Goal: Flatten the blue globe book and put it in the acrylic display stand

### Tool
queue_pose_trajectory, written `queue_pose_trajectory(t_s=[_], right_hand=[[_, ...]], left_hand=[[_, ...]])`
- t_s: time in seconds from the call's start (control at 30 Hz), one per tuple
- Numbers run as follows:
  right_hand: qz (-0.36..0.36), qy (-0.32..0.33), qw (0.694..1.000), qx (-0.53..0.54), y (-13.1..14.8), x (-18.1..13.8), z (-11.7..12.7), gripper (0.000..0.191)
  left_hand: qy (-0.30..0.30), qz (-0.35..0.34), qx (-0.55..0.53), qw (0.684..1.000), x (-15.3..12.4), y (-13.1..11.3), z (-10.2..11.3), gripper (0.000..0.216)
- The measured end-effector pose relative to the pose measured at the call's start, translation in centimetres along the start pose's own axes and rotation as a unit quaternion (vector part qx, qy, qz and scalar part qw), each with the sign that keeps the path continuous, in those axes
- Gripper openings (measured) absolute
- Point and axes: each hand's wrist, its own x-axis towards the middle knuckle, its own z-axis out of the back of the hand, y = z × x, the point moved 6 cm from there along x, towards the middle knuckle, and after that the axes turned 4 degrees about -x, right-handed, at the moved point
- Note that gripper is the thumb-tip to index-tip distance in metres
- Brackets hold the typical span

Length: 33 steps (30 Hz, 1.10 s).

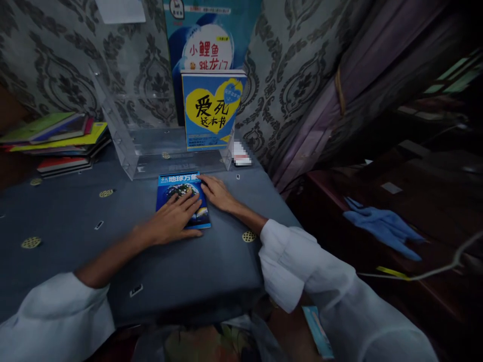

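A blue book (202, 218) with a globe on its cover lies flat on the dark table, just in front of a clear acrylic stand (151, 166). My left hand (173, 217) rests across the cover, palm down, its fingers stretched out. At the book's upper right corner is my right hand (218, 193), fingers extended and touching the edge. A blue book with a yellow heart (211, 113) stands upright at the right side of the stand. Behind it, a larger teal book (219, 40) leans against the patterned wall covering.
Several books lie stacked (64, 133) at the table's left. A small white and red item (241, 153), partly blurred, is right of the stand. Past the table's right edge, a blue cloth (381, 223) lies on a dark reddish surface near a pale cable (433, 275). A purple curtain (320, 120) hangs behind.
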Motion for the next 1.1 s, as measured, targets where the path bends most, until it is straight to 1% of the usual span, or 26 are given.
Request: queue_pose_trajectory(t_s=[0.13, 0.2, 0.37, 0.53, 0.63, 0.77, 0.97, 1.03, 1.1], right_hand=[[0.004, -0.007, 1.0, 0.024, 0.9, -1.7, 0.5, 0.041], [0.003, -0.008, 0.999, 0.038, 1.5, -3.1, 0.8, 0.041], [-0.007, -0.016, 0.997, 0.081, 3.7, -7.1, 1.8, 0.04], [-0.034, -0.015, 0.992, 0.124, 5.9, -10.8, 2.8, 0.039], [-0.04, -0.01, 0.989, 0.14, 6.9, -12.2, 3.4, 0.039], [-0.031, -0.02, 0.99, 0.136, 7.8, -13.0, 4.2, 0.038], [-0.026, -0.09, 0.988, 0.12, 8.2, -12.8, 4.8, 0.035], [-0.016, -0.096, 0.989, 0.115, 8.5, -12.7, 4.8, 0.037], [0.004, -0.086, 0.991, 0.106, 8.9, -12.6, 4.6, 0.038]], left_hand=[[-0.049, -0.008, 0.02, 0.999, -1.3, -0.8, -0.4, 0.065], [-0.074, -0.012, 0.023, 0.997, -1.4, -1.0, -0.5, 0.059], [-0.114, -0.033, 0.045, 0.992, -1.4, -1.2, -0.6, 0.052], [-0.132, -0.044, 0.052, 0.989, -1.6, -1.3, -0.4, 0.051], [-0.139, -0.052, 0.059, 0.987, -1.7, -1.6, -0.2, 0.05], [-0.147, -0.049, 0.06, 0.986, -1.7, -1.6, 0.1, 0.046], [-0.15, -0.05, 0.051, 0.986, -1.6, -1.7, 0.2, 0.042], [-0.149, -0.049, 0.049, 0.986, -1.6, -1.7, 0.2, 0.042], [-0.148, -0.049, 0.05, 0.986, -1.7, -1.7, 0.2, 0.043]])
